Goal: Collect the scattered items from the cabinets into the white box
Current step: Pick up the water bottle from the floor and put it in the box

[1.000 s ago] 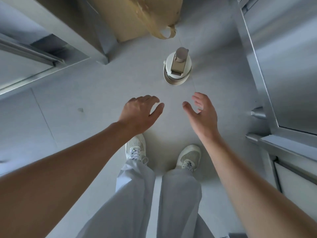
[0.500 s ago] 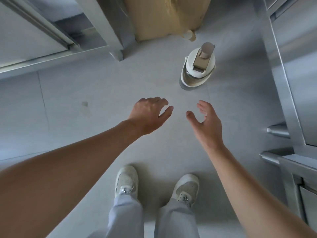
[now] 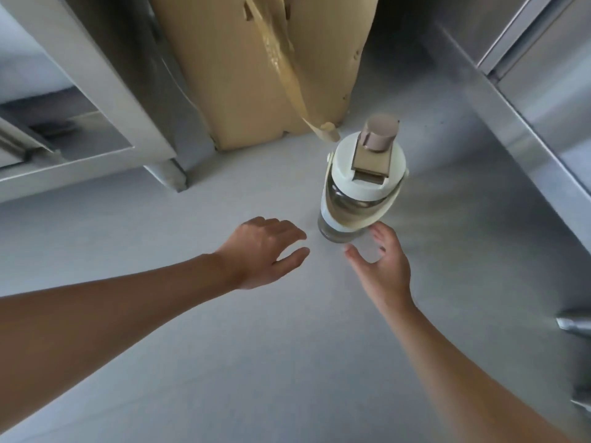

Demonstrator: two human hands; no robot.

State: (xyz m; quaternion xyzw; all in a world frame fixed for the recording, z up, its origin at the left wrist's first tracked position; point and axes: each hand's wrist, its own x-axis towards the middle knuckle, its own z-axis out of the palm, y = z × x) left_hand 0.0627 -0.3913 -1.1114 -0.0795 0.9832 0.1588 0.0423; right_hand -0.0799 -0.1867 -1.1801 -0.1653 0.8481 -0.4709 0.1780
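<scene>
A clear water bottle (image 3: 358,199) with a cream lid, a brown cap and a cream carry strap stands upright on the grey floor. My right hand (image 3: 382,268) is open, palm turned left, its fingertips just below the bottle's base. My left hand (image 3: 262,251) hovers open, palm down, to the left of the bottle and apart from it. Neither hand holds anything. No white box is in view.
A brown cardboard box (image 3: 265,65) with a loose strip of tape leans behind the bottle. A steel cabinet frame (image 3: 105,91) stands at the left and a steel cabinet (image 3: 527,107) at the right, with metal feet (image 3: 575,324) low on the right edge.
Both hands have moved forward toward the bottle, the right one now reaching its base. The view has tilted forward, so my feet have left the frame and the bottle looks closer.
</scene>
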